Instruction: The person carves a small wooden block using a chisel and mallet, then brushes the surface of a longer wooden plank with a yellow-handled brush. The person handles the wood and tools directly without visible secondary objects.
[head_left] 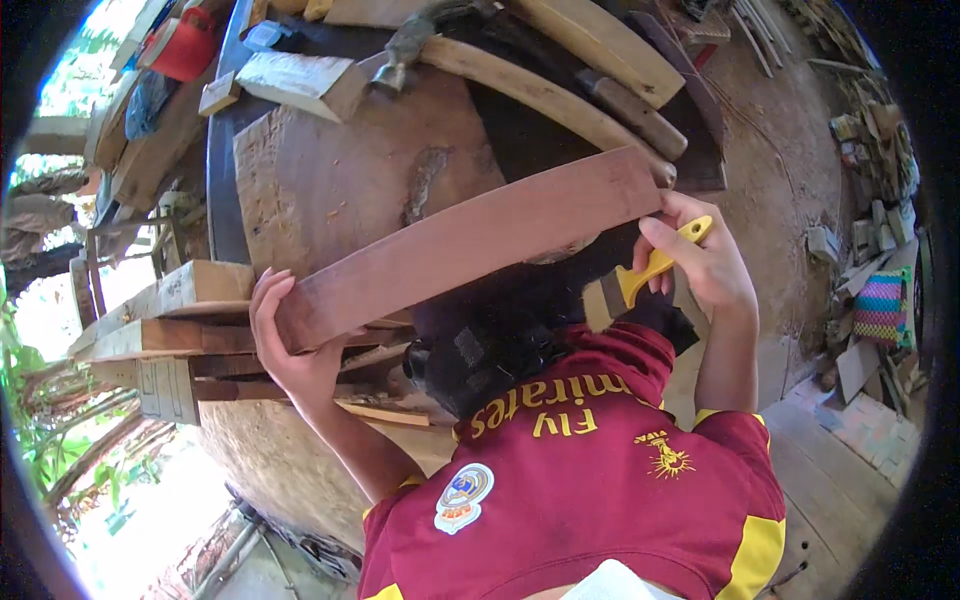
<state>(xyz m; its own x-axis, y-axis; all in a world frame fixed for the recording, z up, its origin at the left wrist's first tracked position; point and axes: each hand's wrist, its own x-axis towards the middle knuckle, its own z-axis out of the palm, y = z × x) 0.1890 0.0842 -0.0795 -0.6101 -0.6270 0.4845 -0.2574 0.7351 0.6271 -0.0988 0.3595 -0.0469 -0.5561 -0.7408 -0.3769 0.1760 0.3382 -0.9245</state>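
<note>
A long reddish-brown wooden board (470,245) is held up in front of me, slanting from lower left to upper right. My left hand (295,335) is closed around its left end, fingertips over the far edge. My right hand (695,255) grips the board's right end and also holds a paintbrush (655,270) by its yellow handle. The brush's pale bristles point down and to the left, below the board and apart from it. Beyond the board lies a broad wooden slab (340,180) with a dark crack in it.
A claw hammer (530,85) with a curved wooden handle lies at the far side, beside a chisel-like tool handle (635,115) and a pale wood block (300,82). Stacked planks (180,300) stand at left. A red container (180,45) is far left; a woven striped item (882,308) is at right.
</note>
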